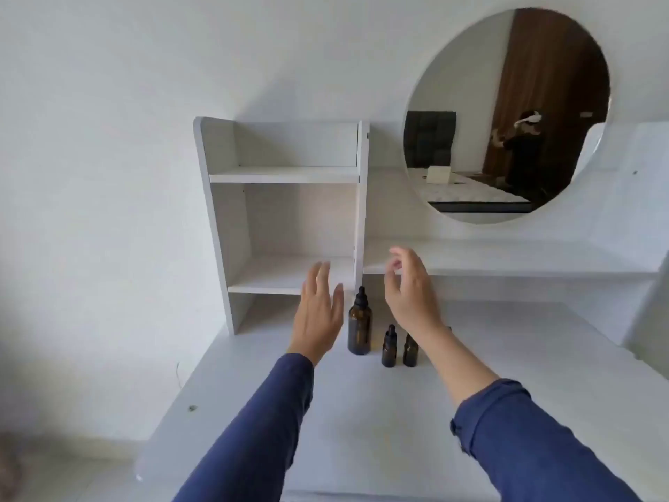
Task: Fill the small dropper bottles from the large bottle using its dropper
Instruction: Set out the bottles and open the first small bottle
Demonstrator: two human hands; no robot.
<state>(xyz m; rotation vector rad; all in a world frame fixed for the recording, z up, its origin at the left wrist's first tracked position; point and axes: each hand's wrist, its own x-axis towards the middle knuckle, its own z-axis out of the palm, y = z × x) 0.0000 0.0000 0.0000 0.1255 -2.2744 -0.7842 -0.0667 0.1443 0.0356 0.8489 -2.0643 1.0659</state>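
Note:
A large amber bottle (359, 329) with a black dropper cap stands upright on the white desk (362, 411). To its right stand two small amber dropper bottles: one (389, 350) in full view, the other (410, 351) partly hidden behind my right forearm. A hint of something dark shows behind that wrist; what it is I cannot tell. My left hand (318, 313) hovers just left of the large bottle with fingers straight, holding nothing. My right hand (411, 288) is raised to the right of the large bottle's cap, fingers loosely curved and empty.
A white shelf unit (286, 211) stands on the desk right behind the bottles. A round mirror (506, 114) hangs on the wall at the right, above a low ledge (506, 259). The desk's left edge drops off near a small hole (192, 407).

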